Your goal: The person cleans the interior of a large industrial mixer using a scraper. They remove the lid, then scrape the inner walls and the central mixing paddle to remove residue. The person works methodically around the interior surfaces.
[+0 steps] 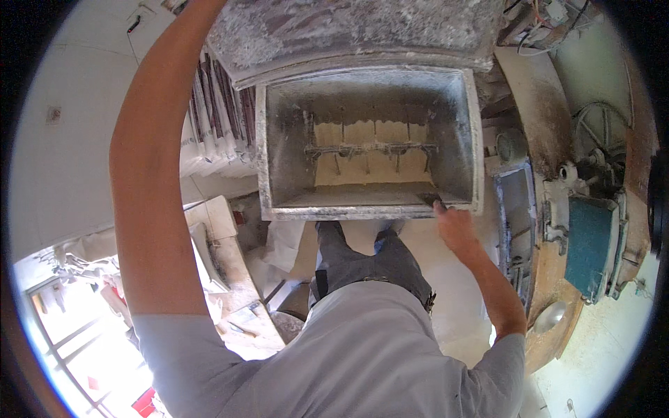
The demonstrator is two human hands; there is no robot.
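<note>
My right hand [456,227] grips the handle of a scraper [431,199] at the near right corner of a metal mixing trough [355,213]. The scraper's dark blade lies against the trough's near inner wall, just inside the rim. Down in the trough a shaft with thin paddles [372,149] runs from side to side above a pale, cream-coloured material [373,170]. My left arm reaches up past the top left edge of the picture, so my left hand is out of view. A raised, crusted lid [355,31] stands beyond the trough's far rim.
At the left stand a cluttered wooden bench [238,266] and a row of stacked dusty sheets or bags [214,115]. On the right are a machine with a green panel [589,245], a spoked wheel [601,125] and a round metal bowl [549,317]. Loose wires [538,31] hang at the upper right.
</note>
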